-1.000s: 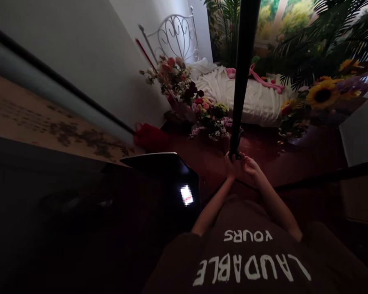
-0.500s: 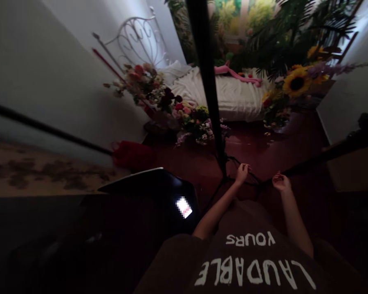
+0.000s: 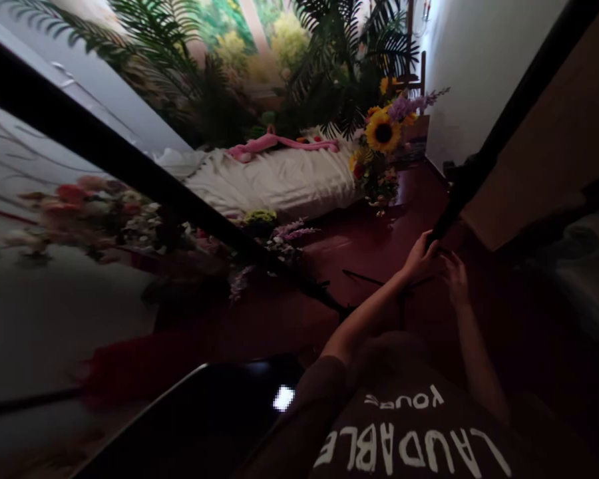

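My left hand [image 3: 421, 258] is closed around the lower part of a black stand pole [image 3: 496, 130], which leans up toward the upper right. Just to its right, my right hand [image 3: 456, 276] has its fingers apart beside the bottom of the same pole. Whether those fingertips touch it is hard to tell in the dim light. A dark joint with a knob [image 3: 462, 171] sits on the pole above my left hand. Thin dark legs spread over the floor beneath my hands. A second black pole [image 3: 180, 189] slants across the left side.
Beyond the poles lies a low bed with a cream cover [image 3: 279, 183] and a pink plush toy [image 3: 264, 143]. Flower bunches [image 3: 94, 213] and sunflowers [image 3: 383, 131] flank it. A dark glossy panel [image 3: 194, 426] and a red bag-like thing [image 3: 130, 366] are at lower left.
The view has turned to the right. My left hand has moved over to the right-hand pole and closed on it. My right hand is now close beside it.
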Available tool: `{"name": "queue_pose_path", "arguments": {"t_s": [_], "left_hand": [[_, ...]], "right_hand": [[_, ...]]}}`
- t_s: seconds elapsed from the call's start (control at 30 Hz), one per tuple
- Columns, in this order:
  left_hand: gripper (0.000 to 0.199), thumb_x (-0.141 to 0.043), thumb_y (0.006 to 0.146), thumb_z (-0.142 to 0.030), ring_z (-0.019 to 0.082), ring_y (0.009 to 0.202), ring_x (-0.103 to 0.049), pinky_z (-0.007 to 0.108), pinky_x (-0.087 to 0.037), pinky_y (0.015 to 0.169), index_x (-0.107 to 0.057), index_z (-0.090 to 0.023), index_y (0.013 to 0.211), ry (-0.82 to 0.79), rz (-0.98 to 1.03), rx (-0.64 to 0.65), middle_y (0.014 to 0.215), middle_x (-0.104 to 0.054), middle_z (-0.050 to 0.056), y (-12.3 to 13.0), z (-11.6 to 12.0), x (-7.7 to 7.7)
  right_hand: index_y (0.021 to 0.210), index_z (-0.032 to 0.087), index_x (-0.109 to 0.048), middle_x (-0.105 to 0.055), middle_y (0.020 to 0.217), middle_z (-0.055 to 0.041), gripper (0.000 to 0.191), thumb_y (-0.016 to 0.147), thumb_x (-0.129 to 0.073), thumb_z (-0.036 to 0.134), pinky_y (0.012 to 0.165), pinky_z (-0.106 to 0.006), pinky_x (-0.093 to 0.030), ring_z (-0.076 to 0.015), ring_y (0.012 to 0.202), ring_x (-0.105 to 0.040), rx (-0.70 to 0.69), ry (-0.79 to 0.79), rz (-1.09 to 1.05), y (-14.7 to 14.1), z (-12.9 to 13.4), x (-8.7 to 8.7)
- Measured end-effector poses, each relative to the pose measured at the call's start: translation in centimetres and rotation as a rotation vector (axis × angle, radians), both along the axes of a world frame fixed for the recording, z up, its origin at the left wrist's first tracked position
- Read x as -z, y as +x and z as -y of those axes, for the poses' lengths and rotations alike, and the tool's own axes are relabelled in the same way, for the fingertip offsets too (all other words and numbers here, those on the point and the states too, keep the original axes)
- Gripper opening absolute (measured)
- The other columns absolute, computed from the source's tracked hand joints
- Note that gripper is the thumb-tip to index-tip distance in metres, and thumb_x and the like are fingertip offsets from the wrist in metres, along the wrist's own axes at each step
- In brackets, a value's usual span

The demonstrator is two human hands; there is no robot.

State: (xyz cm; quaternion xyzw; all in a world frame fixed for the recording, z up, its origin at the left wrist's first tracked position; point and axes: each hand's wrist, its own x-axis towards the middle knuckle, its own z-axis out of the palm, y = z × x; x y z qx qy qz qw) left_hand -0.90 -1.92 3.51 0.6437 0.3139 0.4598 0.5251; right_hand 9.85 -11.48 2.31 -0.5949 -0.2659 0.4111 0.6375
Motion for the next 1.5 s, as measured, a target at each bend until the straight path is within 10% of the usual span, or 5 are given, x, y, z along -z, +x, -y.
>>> {"name": "queue_pose_path", "arguments": {"t_s": [0.27,0.57,1.3,1.5], "left_hand": [[0.032,-0.045,0.094,-0.039,0.014,0.081,-0.061,0.026,-0.047,0.077,-0.046,-0.019,0.12,0.06,-0.097,0.041,0.095,-0.063,0.006,0.6,-0.7,0.6],[0.03,-0.046,0.093,-0.039,0.014,0.075,-0.06,0.027,-0.047,0.076,-0.048,-0.02,0.116,0.082,-0.066,-0.017,0.088,-0.063,0.005,1.1,-0.5,0.7],[0.029,-0.044,0.094,-0.042,0.012,0.067,-0.06,0.024,-0.047,0.067,-0.05,-0.02,0.112,0.021,-0.068,-0.056,0.086,-0.065,0.004,1.5,0.2,0.7],[0.027,-0.047,0.093,-0.039,0.011,0.067,-0.06,0.023,-0.047,0.066,-0.05,-0.02,0.112,0.019,-0.088,-0.065,0.085,-0.065,0.003,1.5,0.2,0.8]], "right_hand": [[0.129,0.03,-0.05,-0.065,0.124,-0.0058,0.057,0.08,-0.06,0.057,0.08,-0.031,-0.055,-0.0191,0.105,-0.066,-0.029,0.004,0.007,-0.6,-0.4,-1.7],[0.083,0.019,-0.063,-0.071,0.088,-0.0045,0.044,0.066,-0.07,0.059,0.08,-0.03,-0.052,-0.0176,0.087,-0.066,0.137,-0.036,0.181,1.9,-3.8,-1.6],[0.126,0.024,-0.059,-0.073,0.104,-0.0034,0.064,0.066,-0.08,0.031,0.099,-0.04,-0.051,-0.0191,0.101,-0.067,-0.157,0.185,0.234,3.4,-3.1,-2.6],[0.108,0.02,-0.072,-0.076,0.09,-0.0042,0.037,0.071,-0.071,0.027,0.101,-0.048,-0.05,-0.0234,0.098,-0.07,-0.123,0.222,0.323,3.2,-2.9,-3.2]]}}
